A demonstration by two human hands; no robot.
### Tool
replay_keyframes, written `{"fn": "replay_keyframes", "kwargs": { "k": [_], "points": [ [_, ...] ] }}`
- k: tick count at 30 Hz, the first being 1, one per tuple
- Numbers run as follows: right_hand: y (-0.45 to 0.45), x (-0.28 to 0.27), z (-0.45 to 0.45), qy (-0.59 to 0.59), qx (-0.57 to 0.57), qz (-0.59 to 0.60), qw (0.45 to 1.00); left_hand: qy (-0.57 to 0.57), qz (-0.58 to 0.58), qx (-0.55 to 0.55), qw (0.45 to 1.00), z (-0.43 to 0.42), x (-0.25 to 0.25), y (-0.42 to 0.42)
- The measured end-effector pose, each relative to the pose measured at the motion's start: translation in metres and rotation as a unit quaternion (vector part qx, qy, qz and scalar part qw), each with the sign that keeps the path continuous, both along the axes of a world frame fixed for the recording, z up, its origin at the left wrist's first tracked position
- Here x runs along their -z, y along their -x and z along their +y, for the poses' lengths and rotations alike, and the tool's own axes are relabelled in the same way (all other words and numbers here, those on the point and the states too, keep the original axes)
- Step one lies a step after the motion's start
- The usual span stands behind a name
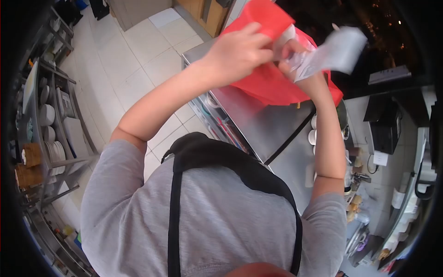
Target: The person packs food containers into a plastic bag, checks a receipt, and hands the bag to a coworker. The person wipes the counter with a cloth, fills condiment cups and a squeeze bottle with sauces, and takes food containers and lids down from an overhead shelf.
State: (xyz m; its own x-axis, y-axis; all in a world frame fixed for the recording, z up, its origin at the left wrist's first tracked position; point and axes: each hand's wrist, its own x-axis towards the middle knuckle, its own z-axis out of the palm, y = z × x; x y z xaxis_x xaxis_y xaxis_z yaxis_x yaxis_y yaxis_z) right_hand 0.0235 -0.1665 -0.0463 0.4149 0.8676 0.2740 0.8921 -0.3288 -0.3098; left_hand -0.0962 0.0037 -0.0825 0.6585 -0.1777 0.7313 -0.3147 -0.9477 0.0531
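Observation:
A red bag (pixel 270 87), seemingly of soft cloth-like material, rests over the far part of the metal counter (pixel 240 111). My left hand (pixel 242 53) is closed at its upper part, with the fingers curled against the red material. Beside it, my right hand (pixel 302 69) is closed round a whitish strip, like a paper slip (pixel 344 48), whose free end sticks out to the right and is smeared by motion. Some pale, crinkled material shows between the two hands at the bag. The inside of the bag is hidden.
On the left stands a metal shelf rack (pixel 69 161) with stacked plates (pixel 55 154). Bowls (pixel 312 136) line the counter's right side. A black device (pixel 385 127) is farther right. Below the counter top, a shelf (pixel 226 129) holds various items. A cardboard box (pixel 138 14) stands behind.

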Motion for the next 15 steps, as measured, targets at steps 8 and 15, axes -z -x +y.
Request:
{"fn": "replay_keyframes", "kwargs": {
  "k": [8,15],
  "points": [
    [0.010,0.049,0.046,0.166,-0.011,0.480,0.862,-0.047,-0.086,0.083,0.992,-0.003,0.006,-0.020],
    [0.008,0.068,0.060,0.401,-0.022,0.451,0.797,0.057,-0.104,0.041,0.992,-0.020,0.024,-0.016]
  ]
}}
